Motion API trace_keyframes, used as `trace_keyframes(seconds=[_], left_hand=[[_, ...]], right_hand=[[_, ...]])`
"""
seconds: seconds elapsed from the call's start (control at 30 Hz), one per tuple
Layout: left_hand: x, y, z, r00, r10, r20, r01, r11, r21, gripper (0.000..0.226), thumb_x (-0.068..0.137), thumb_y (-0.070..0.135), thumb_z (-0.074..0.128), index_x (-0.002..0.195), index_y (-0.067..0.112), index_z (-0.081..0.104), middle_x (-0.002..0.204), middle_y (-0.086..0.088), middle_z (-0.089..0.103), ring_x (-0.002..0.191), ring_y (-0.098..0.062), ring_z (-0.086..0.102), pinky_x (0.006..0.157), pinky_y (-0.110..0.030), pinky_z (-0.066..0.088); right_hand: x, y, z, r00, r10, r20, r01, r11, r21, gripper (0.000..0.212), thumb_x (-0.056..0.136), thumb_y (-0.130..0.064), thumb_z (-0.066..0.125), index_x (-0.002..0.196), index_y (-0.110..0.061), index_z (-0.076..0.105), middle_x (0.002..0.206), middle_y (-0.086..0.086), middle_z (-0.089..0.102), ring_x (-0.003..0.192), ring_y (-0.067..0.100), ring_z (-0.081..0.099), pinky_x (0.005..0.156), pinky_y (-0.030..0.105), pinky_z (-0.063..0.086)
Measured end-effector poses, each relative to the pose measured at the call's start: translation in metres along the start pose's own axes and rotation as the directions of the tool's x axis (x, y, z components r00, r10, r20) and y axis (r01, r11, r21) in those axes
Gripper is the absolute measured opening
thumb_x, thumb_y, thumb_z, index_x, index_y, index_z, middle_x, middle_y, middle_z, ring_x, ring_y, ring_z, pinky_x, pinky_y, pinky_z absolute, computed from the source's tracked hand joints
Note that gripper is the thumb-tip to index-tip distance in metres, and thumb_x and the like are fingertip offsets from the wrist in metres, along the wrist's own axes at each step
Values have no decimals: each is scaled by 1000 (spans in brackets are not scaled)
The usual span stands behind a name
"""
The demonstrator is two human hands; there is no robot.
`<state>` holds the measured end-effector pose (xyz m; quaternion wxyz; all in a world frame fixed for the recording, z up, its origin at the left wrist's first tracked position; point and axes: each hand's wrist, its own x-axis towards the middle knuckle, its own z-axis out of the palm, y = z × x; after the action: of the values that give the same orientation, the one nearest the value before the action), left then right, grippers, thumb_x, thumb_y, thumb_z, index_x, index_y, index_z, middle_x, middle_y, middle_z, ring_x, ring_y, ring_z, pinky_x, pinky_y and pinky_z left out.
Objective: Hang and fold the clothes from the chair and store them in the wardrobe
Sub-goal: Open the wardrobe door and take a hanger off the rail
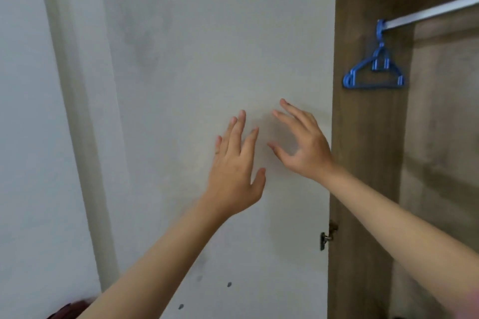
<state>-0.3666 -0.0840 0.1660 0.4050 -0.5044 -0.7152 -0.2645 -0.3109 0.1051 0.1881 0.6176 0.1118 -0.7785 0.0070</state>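
Wardrobe (368,163) open | blue hangers (374,72) on 1 rail (427,14), approx 2 | 2 hands: L (233,171), R (303,145) grip wide, empty

Open wooden wardrobe (368,137), white rail (430,11) across its top, blue hangers (373,70) hooked at the rail's left end

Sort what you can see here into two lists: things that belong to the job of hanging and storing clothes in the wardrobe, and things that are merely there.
Part of the job:
- blue hangers on the rail
- open wardrobe door
- left hand and right hand, both open and empty

Merely there:
- wall on the left
- hinge on the door's edge
- dark red thing at the bottom left, too blurred to identify
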Motion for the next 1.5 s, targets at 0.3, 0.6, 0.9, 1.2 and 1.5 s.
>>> trace_keyframes(seconds=[0.3,0.6,0.9,1.2,1.5], left_hand=[[129,86,75,989,123,-81,-129,989,-70,59,85,32,59,139,13,42,147,-8,40,136,-24,36,109,-36,37],[255,131,143,999,-12,47,16,996,-88,56,80,24,64,132,16,43,129,-5,45,120,-25,45,94,-41,48],[277,128,155,993,-73,92,69,996,48,39,84,6,58,121,17,53,117,-4,57,108,-25,56,84,-43,53],[278,128,158,998,-61,21,61,998,-6,42,82,4,61,122,20,59,118,0,59,108,-20,57,87,-40,53],[277,129,153,978,-114,-177,71,970,-233,37,75,2,69,110,15,69,104,0,67,94,-14,62,85,-25,50]], right_hand=[[8,182,-85,985,151,-86,-159,983,-94,60,83,-40,62,134,-12,50,135,8,53,126,20,46,107,12,25],[39,343,-107,981,193,24,-193,981,-6,92,63,-68,70,142,-39,32,139,1,42,129,22,43,105,52,40],[57,392,-97,967,173,187,-192,977,88,107,49,-76,73,142,-44,31,139,-10,37,129,11,43,107,45,41],[59,394,-102,977,124,171,-138,987,78,105,52,-63,78,143,-30,38,131,-6,41,119,12,48,103,42,45],[68,384,-117,996,31,89,-38,996,83,101,55,-58,78,142,-24,40,130,-4,43,117,12,49,103,35,44]])
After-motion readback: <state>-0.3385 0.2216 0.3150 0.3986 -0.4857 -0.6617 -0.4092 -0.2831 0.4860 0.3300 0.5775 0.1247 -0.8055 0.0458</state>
